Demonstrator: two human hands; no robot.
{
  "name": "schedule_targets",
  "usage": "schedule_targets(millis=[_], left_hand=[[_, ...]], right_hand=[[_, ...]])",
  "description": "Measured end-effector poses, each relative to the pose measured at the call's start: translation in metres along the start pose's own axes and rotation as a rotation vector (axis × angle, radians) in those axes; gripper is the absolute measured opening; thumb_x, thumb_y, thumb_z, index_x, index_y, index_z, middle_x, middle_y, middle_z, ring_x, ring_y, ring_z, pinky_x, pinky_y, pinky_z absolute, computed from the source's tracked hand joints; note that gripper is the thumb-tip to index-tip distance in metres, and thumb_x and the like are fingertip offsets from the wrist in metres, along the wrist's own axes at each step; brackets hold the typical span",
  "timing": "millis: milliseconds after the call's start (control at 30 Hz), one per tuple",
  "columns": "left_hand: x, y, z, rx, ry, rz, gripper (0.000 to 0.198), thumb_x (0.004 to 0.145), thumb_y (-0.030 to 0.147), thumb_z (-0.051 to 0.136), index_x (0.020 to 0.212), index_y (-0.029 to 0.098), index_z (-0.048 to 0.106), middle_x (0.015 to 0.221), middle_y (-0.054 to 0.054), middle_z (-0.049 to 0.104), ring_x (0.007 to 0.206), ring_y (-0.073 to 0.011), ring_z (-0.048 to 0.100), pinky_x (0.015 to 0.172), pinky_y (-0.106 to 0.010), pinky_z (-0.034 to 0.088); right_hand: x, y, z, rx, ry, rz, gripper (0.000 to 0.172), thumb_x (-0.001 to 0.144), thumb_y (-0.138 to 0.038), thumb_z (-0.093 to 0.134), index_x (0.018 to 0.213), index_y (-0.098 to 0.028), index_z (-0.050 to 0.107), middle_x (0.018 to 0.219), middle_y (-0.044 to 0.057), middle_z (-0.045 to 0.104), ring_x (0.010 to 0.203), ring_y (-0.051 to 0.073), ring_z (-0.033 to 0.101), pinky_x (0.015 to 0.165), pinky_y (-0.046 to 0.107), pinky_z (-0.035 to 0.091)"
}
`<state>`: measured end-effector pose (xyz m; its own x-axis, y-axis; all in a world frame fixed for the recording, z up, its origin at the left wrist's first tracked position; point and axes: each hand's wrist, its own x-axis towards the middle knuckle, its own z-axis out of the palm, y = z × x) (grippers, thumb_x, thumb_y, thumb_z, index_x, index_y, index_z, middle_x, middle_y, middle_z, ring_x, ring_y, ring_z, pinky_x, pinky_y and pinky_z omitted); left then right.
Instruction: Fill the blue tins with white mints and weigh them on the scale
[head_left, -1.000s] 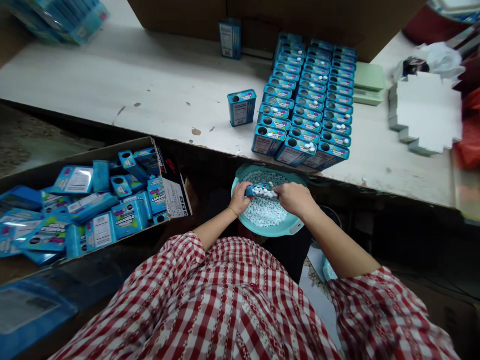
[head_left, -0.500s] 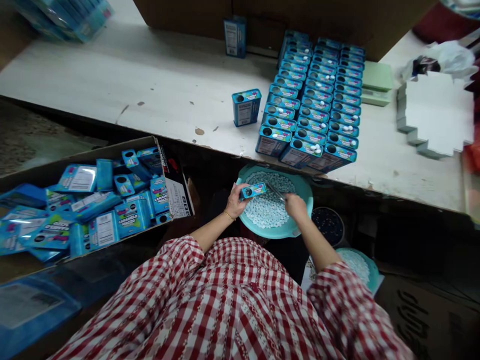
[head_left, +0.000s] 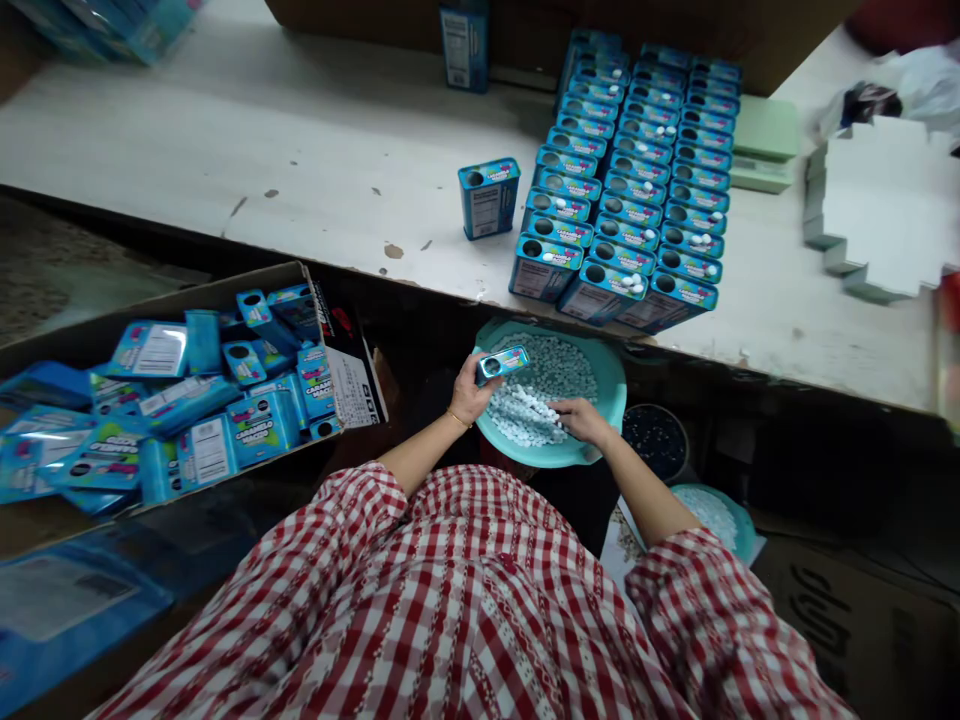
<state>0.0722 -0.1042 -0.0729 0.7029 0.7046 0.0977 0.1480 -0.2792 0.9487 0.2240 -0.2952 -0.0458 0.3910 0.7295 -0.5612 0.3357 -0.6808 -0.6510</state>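
My left hand (head_left: 469,390) is closed around a small blue candy tin (head_left: 502,364), tilted, with the round dark opening in its top showing. It is over the left part of a turquoise basin (head_left: 616,400) full of small white candies (head_left: 562,362). In the basin, my right hand (head_left: 585,420) is closed on a metal scoop, mostly hidden now under a heap of candies (head_left: 525,405). The heap lies just below the tin, apart from it.
Rows of blue tins (head_left: 619,200) stand on the white table (head_left: 315,170), some with candies on top. One tin (head_left: 489,200) stands apart to their left. A cardboard box (head_left: 306,275) of jumbled tins is at left. A second basin (head_left: 742,530) is at lower right.
My right hand has moved down and slightly left with the scoop, which has gone from showing bare metal to carrying heaped candies. My left hand has tilted the tin and raised it slightly.
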Motion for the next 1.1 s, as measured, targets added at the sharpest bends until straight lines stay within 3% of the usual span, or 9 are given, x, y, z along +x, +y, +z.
schedule_targets(millis=[133, 233, 367, 500, 633, 767, 900, 1000, 1100], left_hand=[[0.004, 0.002, 0.001, 0.026, -0.022, 0.034, 0.040, 0.071, 0.032, 0.065, 0.106, 0.019, 0.051, 0.099, -0.007, 0.060, 0.095, -0.0217, 0.058, 0.086, -0.036, 0.045], [0.004, 0.006, 0.003, 0.081, -0.063, 0.088, 0.036, 0.072, 0.030, 0.062, 0.105, 0.018, 0.051, 0.102, -0.008, 0.060, 0.098, -0.0223, 0.056, 0.088, -0.037, 0.044], [0.003, 0.011, 0.008, 0.197, -0.150, 0.167, 0.035, 0.072, 0.025, 0.058, 0.106, 0.019, 0.051, 0.107, -0.006, 0.060, 0.103, -0.0219, 0.055, 0.101, -0.044, 0.034], [0.001, 0.012, 0.012, 0.266, -0.208, 0.218, 0.037, 0.069, 0.018, 0.053, 0.106, 0.020, 0.051, 0.110, -0.005, 0.060, 0.108, -0.0214, 0.053, 0.108, -0.048, 0.022], [0.000, 0.012, 0.011, 0.262, -0.202, 0.207, 0.036, 0.068, 0.015, 0.052, 0.104, 0.020, 0.052, 0.110, -0.005, 0.059, 0.108, -0.0213, 0.052, 0.108, -0.048, 0.022], [-0.002, 0.024, -0.004, 0.125, -0.118, 0.198, 0.031, 0.070, 0.021, 0.058, 0.101, 0.019, 0.053, 0.105, -0.007, 0.058, 0.103, -0.0220, 0.054, 0.097, -0.042, 0.038], [0.006, 0.057, -0.035, -0.028, 0.020, 0.196, 0.036, 0.073, 0.027, 0.063, 0.105, 0.019, 0.051, 0.100, -0.005, 0.058, 0.091, -0.0185, 0.057, 0.084, -0.033, 0.046], [0.036, 0.080, -0.054, -0.081, 0.135, 0.189, 0.038, 0.073, 0.029, 0.064, 0.106, 0.019, 0.049, 0.092, -0.003, 0.059, 0.082, -0.0157, 0.058, 0.079, -0.030, 0.047], [0.092, 0.087, -0.059, -0.083, 0.188, 0.184, 0.036, 0.072, 0.030, 0.066, 0.102, 0.017, 0.051, 0.088, -0.003, 0.060, 0.082, -0.0169, 0.058, 0.080, -0.032, 0.047]], right_hand=[[-0.030, -0.020, -0.032, 0.210, -0.041, -0.086, 0.037, 0.067, -0.018, 0.053, 0.100, -0.019, 0.071, 0.098, 0.002, 0.070, 0.096, 0.021, 0.061, 0.088, 0.031, 0.045], [-0.045, -0.048, -0.053, 0.200, -0.039, -0.109, 0.037, 0.070, -0.022, 0.053, 0.102, -0.018, 0.070, 0.095, 0.002, 0.070, 0.092, 0.021, 0.062, 0.081, 0.028, 0.047], [-0.047, -0.099, -0.069, -0.210, -0.046, -0.107, 0.035, 0.073, -0.016, 0.047, 0.098, -0.021, 0.071, 0.089, 0.002, 0.071, 0.087, 0.019, 0.062, 0.074, 0.024, 0.044], [-0.045, -0.151, -0.067, -0.735, -0.061, 0.000, 0.032, 0.075, -0.014, 0.043, 0.092, -0.018, 0.071, 0.091, 0.011, 0.069, 0.090, 0.024, 0.063, 0.071, 0.028, 0.043], [-0.055, -0.180, -0.064, -0.920, -0.031, 0.074, 0.033, 0.077, -0.014, 0.043, 0.101, -0.013, 0.066, 0.095, 0.017, 0.067, 0.088, 0.026, 0.064, 0.072, 0.031, 0.045], [-0.081, -0.156, -0.083, -0.839, 0.035, 0.029, 0.032, 0.080, -0.018, 0.042, 0.099, -0.019, 0.068, 0.093, 0.012, 0.069, 0.088, 0.024, 0.064, 0.074, 0.030, 0.045], [-0.086, -0.081, -0.087, -0.420, 0.159, -0.050, 0.036, 0.082, -0.022, 0.039, 0.107, -0.021, 0.065, 0.096, 0.006, 0.069, 0.089, 0.019, 0.063, 0.076, 0.026, 0.045], [-0.059, -0.033, -0.056, -0.222, 0.205, 0.030, 0.041, 0.077, -0.019, 0.041, 0.112, -0.016, 0.061, 0.095, 0.006, 0.068, 0.079, 0.017, 0.063, 0.071, 0.025, 0.048], [-0.026, -0.021, -0.011, -0.263, 0.299, 0.110, 0.047, 0.075, -0.011, 0.038, 0.118, -0.015, 0.057, 0.103, 0.008, 0.065, 0.083, 0.016, 0.062, 0.076, 0.026, 0.047]])
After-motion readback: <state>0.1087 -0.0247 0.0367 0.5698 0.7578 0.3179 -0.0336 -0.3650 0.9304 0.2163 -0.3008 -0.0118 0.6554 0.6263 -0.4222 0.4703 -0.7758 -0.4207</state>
